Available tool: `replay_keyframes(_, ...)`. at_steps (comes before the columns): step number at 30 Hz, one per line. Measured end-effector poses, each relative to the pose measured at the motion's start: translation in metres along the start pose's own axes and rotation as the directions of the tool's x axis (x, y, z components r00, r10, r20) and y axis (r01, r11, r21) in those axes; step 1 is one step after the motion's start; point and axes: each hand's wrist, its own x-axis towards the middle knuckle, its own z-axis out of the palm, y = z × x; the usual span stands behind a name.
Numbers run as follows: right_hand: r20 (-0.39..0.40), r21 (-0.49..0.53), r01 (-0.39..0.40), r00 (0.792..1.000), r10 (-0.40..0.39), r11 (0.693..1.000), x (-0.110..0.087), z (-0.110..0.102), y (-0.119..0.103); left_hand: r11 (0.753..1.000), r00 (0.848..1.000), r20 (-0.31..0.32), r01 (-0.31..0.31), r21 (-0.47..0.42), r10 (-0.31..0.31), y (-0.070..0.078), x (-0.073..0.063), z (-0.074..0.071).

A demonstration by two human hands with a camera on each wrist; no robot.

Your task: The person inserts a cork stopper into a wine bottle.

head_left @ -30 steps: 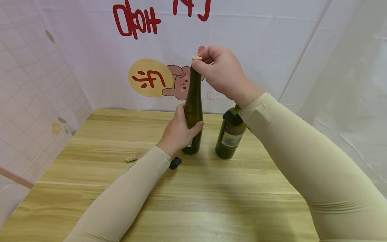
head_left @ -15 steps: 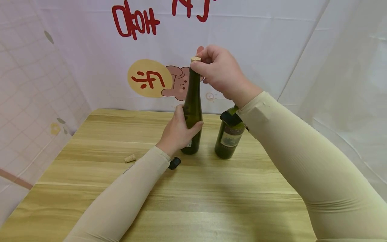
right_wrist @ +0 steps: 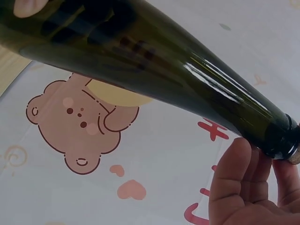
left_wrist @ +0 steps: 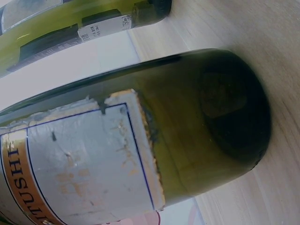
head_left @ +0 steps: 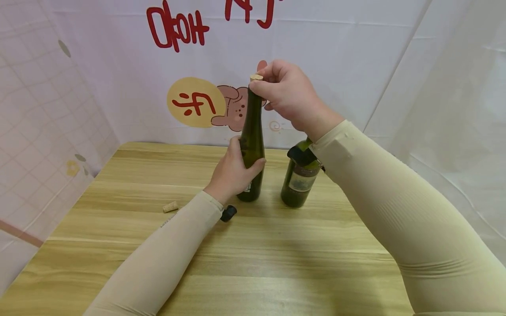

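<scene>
A tall dark green wine bottle (head_left: 252, 123) stands upright on the table, and my left hand (head_left: 233, 171) grips its lower body. In the left wrist view its worn, partly torn label (left_wrist: 89, 164) fills the lower left. At the bottle's mouth, my right hand (head_left: 288, 92) pinches a pale cork (head_left: 256, 77) between thumb and fingers. The cork's top shows just above the rim. From the right wrist, the curled fingers (right_wrist: 229, 173) lie right beside the neck, with the cork's edge (right_wrist: 295, 155) at the frame's border.
A second green wine bottle (head_left: 298, 186) with a picture label stands to the right, its upper part behind the right wrist and its black camera (head_left: 301, 155). A loose cork (head_left: 171, 207) lies left of the left forearm. Behind the wooden table (head_left: 276, 263) hangs a printed white cloth (head_left: 336, 52).
The head view has shifted very slightly. Both hands keep their places on the bottle and cork; the right hand's lower fingers show a little more beside the neck.
</scene>
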Motion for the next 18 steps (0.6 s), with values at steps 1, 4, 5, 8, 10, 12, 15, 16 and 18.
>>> replay_keyframes(1, -0.001, -0.003, -0.002, 1.000, 0.002, 1.000, -0.0002, -0.0004, -0.0003, 1.000, 1.000, -0.001, -0.002, -0.001, 0.002, 0.0001, 0.0002, 0.0001)
replay_keyframes(4, 0.000, -0.008, -0.009, 1.000, 0.009, 1.000, -0.0010, -0.0010, -0.0015, 1.000, 1.000, -0.007, -0.010, -0.001, 0.010, 0.0004, 0.0005, 0.0003)
replay_keyframes(5, 0.001, -0.013, -0.011, 1.000, 0.011, 1.000, -0.0014, -0.0011, -0.0019, 1.000, 1.000, -0.009, -0.013, 0.000, 0.013, 0.0004, 0.0007, 0.0004)
replay_keyframes(8, 0.002, -0.039, -0.012, 1.000, 0.012, 0.999, -0.0027, -0.0008, -0.0025, 1.000, 1.000, -0.012, -0.015, 0.008, 0.016, 0.0007, 0.0009, 0.0006)
replay_keyframes(10, -0.001, -0.056, -0.013, 1.000, 0.013, 0.998, -0.0036, -0.0004, -0.0029, 1.000, 1.000, -0.014, -0.016, 0.013, 0.016, 0.0008, 0.0008, 0.0008)
replay_keyframes(12, -0.006, -0.061, -0.015, 1.000, 0.015, 0.998, -0.0040, -0.0001, -0.0032, 1.000, 1.000, -0.015, -0.014, 0.018, 0.014, 0.0009, 0.0008, 0.0010)
replay_keyframes(15, -0.007, -0.053, -0.022, 1.000, 0.022, 0.998, -0.0042, 0.0003, -0.0032, 1.000, 1.000, -0.016, -0.009, 0.019, 0.009, 0.0009, 0.0004, 0.0013)
replay_keyframes(16, -0.007, -0.051, -0.024, 1.000, 0.024, 0.998, -0.0042, 0.0003, -0.0030, 1.000, 1.000, -0.014, -0.007, 0.019, 0.008, 0.0009, 0.0002, 0.0014)
replay_keyframes(18, -0.004, -0.054, -0.030, 1.000, 0.029, 0.998, -0.0045, 0.0002, -0.0026, 1.000, 1.000, -0.011, -0.005, 0.014, 0.005, 0.0011, -0.0003, 0.0016)
